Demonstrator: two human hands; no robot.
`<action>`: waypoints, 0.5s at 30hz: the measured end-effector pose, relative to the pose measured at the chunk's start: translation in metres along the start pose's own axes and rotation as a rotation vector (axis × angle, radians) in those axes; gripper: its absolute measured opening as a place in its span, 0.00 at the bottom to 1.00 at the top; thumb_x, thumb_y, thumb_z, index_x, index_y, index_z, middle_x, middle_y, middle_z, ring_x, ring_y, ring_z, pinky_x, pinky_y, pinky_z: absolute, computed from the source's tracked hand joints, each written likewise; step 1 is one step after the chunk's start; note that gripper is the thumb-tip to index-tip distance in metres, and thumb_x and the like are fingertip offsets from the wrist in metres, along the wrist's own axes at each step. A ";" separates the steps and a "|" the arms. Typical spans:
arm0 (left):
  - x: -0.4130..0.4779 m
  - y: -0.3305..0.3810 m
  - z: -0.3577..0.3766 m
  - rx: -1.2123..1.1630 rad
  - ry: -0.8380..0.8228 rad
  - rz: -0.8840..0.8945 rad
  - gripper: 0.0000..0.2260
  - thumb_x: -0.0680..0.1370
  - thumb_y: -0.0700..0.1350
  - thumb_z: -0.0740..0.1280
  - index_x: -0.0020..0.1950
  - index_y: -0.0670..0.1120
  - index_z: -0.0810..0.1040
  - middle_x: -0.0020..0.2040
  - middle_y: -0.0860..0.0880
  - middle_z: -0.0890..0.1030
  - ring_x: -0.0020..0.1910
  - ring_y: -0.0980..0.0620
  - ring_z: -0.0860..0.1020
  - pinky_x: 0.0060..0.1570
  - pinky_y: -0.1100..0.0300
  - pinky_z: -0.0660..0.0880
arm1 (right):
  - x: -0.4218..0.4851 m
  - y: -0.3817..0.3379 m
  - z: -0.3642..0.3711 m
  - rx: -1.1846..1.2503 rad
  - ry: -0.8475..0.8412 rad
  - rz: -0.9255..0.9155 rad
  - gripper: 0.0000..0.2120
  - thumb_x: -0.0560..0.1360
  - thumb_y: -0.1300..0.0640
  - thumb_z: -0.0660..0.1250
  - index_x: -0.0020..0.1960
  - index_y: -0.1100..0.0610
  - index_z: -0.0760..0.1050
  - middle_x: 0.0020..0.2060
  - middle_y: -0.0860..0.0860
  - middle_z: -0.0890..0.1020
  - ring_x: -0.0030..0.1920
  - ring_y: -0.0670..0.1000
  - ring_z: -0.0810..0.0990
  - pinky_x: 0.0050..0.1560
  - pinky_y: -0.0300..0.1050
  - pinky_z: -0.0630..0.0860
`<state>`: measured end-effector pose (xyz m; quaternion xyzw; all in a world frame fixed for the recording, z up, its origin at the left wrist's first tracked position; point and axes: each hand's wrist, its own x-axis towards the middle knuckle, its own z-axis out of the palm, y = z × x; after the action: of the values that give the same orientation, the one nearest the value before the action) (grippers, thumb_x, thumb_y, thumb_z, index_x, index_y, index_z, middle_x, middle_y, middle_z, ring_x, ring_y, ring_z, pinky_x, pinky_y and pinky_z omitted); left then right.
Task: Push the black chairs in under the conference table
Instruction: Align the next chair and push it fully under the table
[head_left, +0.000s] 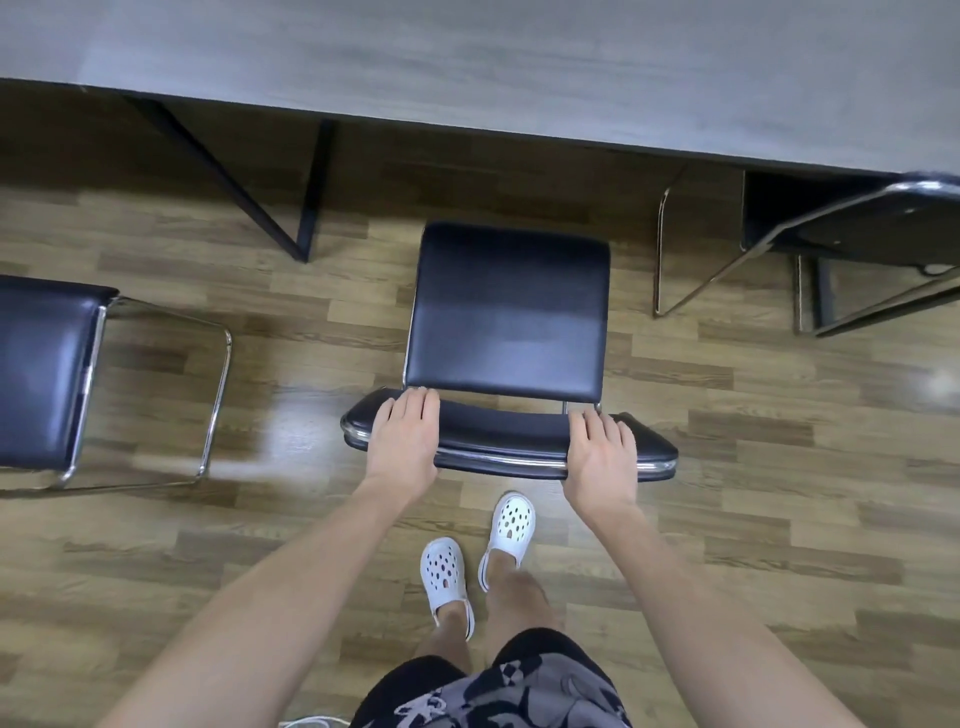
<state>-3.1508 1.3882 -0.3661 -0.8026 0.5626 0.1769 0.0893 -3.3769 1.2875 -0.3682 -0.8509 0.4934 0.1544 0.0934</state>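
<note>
step: push black chair (506, 312) in | hands: left hand (402, 441) and right hand (602, 452) apart, each gripping the backrest (506, 434) top | chair: mid-frame, seat short of conference table (519, 67) edge above | advice: push evenly and straight, keeping right of the table leg (309, 197)

Your L hand (405, 441) & R hand (602, 457) grip backrest of black chair (506, 312), seat just short of worktop (467, 62) edge.

Glossy black vinyl-like chair (506, 312) (its chrome mirror-bright), matt grey woodgrain table (519, 62), shiny wood-look floor (311, 571).
</note>
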 end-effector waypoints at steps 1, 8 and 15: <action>0.002 0.001 -0.002 0.009 -0.018 -0.008 0.40 0.63 0.38 0.76 0.73 0.40 0.65 0.70 0.43 0.71 0.70 0.45 0.69 0.71 0.50 0.63 | 0.002 0.000 -0.003 0.003 0.001 0.004 0.33 0.58 0.67 0.70 0.63 0.63 0.71 0.57 0.58 0.77 0.58 0.61 0.75 0.62 0.55 0.69; 0.018 0.004 -0.013 0.052 -0.074 -0.041 0.46 0.68 0.41 0.74 0.79 0.42 0.50 0.77 0.45 0.62 0.77 0.47 0.59 0.76 0.51 0.53 | 0.018 0.000 -0.013 0.019 -0.040 0.028 0.39 0.57 0.68 0.72 0.68 0.64 0.67 0.61 0.59 0.75 0.63 0.62 0.72 0.68 0.58 0.65; 0.042 -0.002 -0.022 0.066 -0.095 -0.035 0.44 0.64 0.41 0.76 0.77 0.40 0.60 0.75 0.44 0.66 0.75 0.46 0.64 0.73 0.51 0.60 | 0.042 0.000 -0.021 0.009 -0.091 0.045 0.43 0.56 0.65 0.75 0.70 0.63 0.67 0.61 0.60 0.76 0.64 0.61 0.72 0.69 0.58 0.63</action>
<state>-3.1322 1.3453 -0.3621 -0.7996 0.5493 0.1947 0.1454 -3.3539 1.2470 -0.3633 -0.8313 0.5082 0.1928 0.1159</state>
